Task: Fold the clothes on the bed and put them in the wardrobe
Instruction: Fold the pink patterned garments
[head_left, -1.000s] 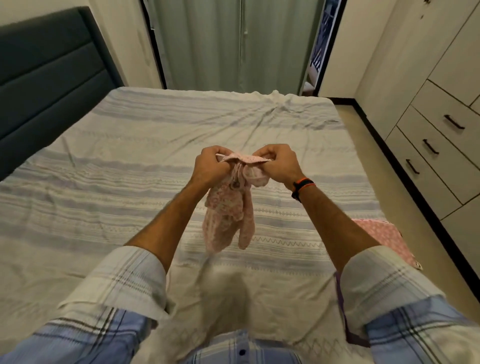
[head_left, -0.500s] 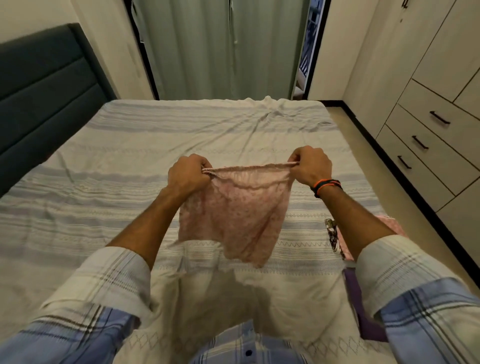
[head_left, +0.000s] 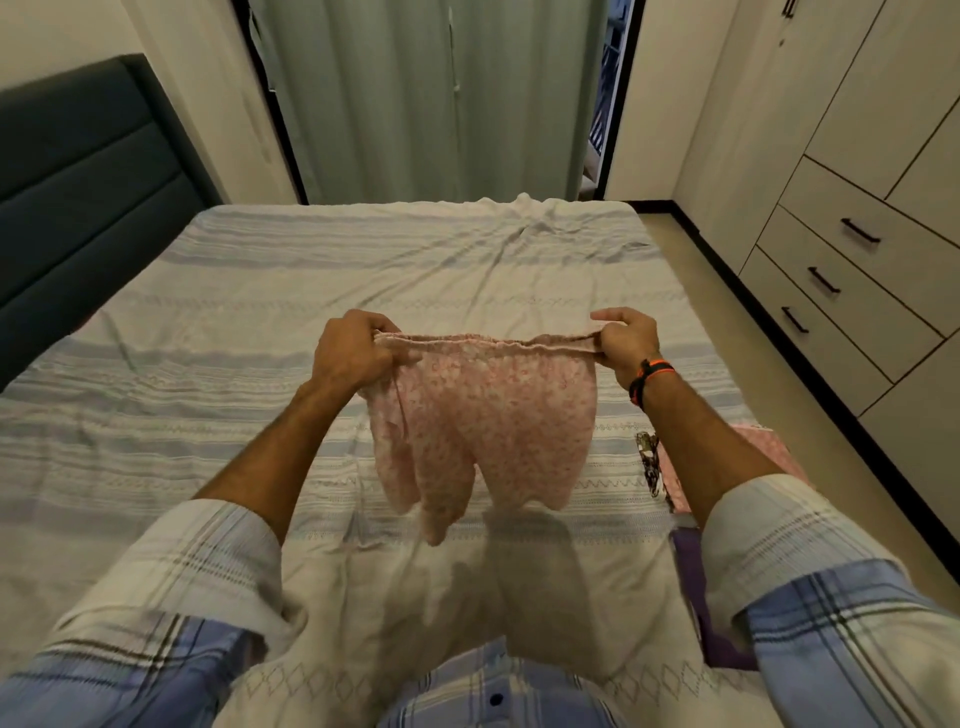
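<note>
Over the near edge of the bed, a person in a plaid shirt holds up pink floral shorts by the waistband, the left hand and right hand each gripping one end so the band is stretched taut and the legs hang free above the striped sheet. At the bed's right edge, partly hidden behind the right forearm, lies a pile of other clothes, pink and purple among them. Judging by this, the shorts are being spread ahead of folding; the next move likely calls for laying them flat or bringing the legs together. Beyond the bed's right side stands the wardrobe, its doors and drawers closed. No brand, label or writing can be read.
</note>
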